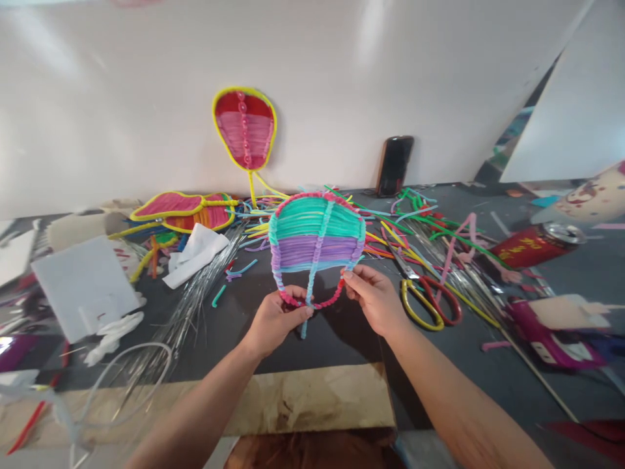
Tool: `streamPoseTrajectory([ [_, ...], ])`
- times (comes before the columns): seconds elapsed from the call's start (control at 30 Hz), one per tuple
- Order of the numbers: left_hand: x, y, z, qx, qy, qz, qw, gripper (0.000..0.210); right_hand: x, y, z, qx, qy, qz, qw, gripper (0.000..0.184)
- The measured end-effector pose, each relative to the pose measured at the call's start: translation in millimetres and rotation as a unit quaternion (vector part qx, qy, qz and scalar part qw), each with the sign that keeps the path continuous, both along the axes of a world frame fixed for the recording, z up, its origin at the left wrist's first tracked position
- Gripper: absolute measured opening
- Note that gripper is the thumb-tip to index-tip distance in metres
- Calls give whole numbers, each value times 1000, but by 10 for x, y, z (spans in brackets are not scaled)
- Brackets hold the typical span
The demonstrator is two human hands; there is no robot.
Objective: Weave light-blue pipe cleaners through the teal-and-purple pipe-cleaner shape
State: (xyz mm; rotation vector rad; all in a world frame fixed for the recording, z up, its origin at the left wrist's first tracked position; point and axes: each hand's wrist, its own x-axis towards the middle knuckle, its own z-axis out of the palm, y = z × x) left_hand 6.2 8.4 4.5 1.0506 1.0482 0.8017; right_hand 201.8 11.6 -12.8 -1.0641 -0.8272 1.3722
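Observation:
Between my two hands is a rounded frame made of pipe cleaners (319, 253), held up over the dark table. Its rim is mostly pink-red, with green, purple and light blue rows filling the upper part and a light blue strip running down the middle. The lowest part of the frame has no rows across it. My left hand (286, 319) pinches the bottom of the rim where the blue strip crosses it. At the lower right, my right hand (368, 296) has its thumb and fingers closed on the rim near the blue row's end.
Red-and-yellow-handled scissors (424, 296) lie right of my hands, near a red can (537, 244) on its side. Loose pipe cleaners and thin wires (188, 312) spread across the table (234, 352). A finished-looking pink piece (245, 130) and a phone (394, 166) stand behind.

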Motion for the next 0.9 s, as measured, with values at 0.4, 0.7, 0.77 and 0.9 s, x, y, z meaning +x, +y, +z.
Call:
streamPoseTrajectory([
  [0.4, -128, 109, 46, -94, -116, -13, 989, 29, 28, -12, 114, 7, 92, 84, 992, 39],
  [0.7, -121, 83, 58, -132, -123, -84, 980, 29, 0, -37, 182, -6, 153, 67, 986, 28],
  [0.77, -91, 68, 70, -141, -133, -79, 978, 36, 9, -60, 211, 9, 153, 72, 986, 27],
  [0.9, 10, -19, 107, -140, -134, -66, 979, 58, 38, -142, 271, 38, 161, 114, 980, 27],
])
